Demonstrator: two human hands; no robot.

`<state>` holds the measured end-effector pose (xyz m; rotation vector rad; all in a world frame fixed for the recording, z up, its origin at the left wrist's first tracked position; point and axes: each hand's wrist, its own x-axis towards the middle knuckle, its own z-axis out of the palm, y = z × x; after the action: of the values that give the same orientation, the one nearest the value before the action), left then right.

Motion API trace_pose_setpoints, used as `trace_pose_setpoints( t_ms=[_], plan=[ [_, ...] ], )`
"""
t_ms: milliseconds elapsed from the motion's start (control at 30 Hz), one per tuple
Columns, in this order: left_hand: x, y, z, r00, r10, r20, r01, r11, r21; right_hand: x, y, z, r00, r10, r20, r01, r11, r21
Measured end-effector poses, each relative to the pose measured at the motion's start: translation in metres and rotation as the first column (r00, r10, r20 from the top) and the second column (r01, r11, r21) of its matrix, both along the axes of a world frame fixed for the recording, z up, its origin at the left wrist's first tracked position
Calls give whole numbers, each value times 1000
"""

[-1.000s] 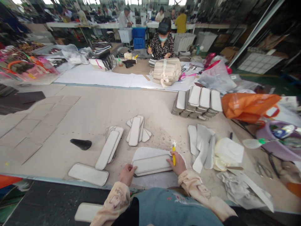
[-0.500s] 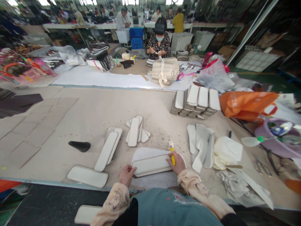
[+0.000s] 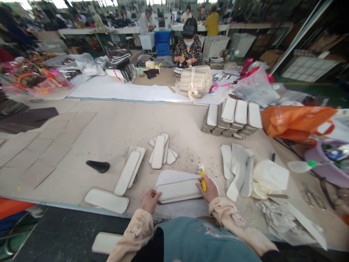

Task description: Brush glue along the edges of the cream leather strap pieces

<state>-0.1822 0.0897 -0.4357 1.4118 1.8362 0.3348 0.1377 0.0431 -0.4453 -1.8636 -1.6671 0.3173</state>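
Observation:
A long white panel (image 3: pixel 178 190) with rounded corners and a dark edge lies over another like it, on a white sheet (image 3: pixel 174 210). My left hand (image 3: pixel 151 201) pinches the panel's left end between thumb and fingers. At the right end, my right hand (image 3: pixel 209 189) presses its fingers on the panel. A yellow-handled brush (image 3: pixel 203 183) with a white, clotted tip is held upright in that same hand. Fanned white panels (image 3: pixel 158 153) lie just beyond, with a second fanned pile (image 3: pixel 128 171) to the left. One single panel (image 3: pixel 107 200) rests by the table's near edge.
Right of my hands are pale strips (image 3: pixel 237 171), a white plastic container (image 3: pixel 271 173), scissors (image 3: pixel 313 196) and crumpled cloth (image 3: pixel 283 218). Stacked panels (image 3: pixel 231 118) and an orange bag (image 3: pixel 297 122) stand farther back. A black tapered object (image 3: pixel 98 166) lies left. A co-worker (image 3: pixel 188 49) sits opposite.
The whole view has shifted slightly, so things appear a little farther right. Both hands, the panel and the brush keep nearly the same pose. The co-worker's hands have moved slightly.

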Motion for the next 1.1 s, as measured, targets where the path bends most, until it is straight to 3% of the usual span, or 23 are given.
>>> trace_pose_setpoints(
  t_ms=[167,267,333,433,567,700,933,1100],
  plan=[
    [3,-1,4,1000,20,-22,-20,1000,5,-5,0,1,1000,11,5,-12,994,107],
    [3,-2,6,1000,18,-23,-18,1000,12,-23,1,12,988,154,-14,-150,977,154],
    [2,-3,5,1000,6,-6,-5,1000,15,-42,3,20,941,333,-59,-324,938,125],
    [-1,-2,1,1000,-17,25,17,1000,16,-69,7,28,810,572,-128,-564,820,92],
    [-1,1,-2,999,-37,14,37,999,13,-84,12,25,747,651,-136,-646,759,83],
    [1,3,4,996,-66,-51,66,998,-8,-68,7,20,795,588,-149,-583,809,83],
    [4,3,8,997,-58,-49,58,998,2,-10,-13,11,937,324,-130,-321,946,40],
    [11,-2,24,1000,-4,-6,4,997,81,7,-20,16,978,175,-114,-163,981,108]
  ],
)
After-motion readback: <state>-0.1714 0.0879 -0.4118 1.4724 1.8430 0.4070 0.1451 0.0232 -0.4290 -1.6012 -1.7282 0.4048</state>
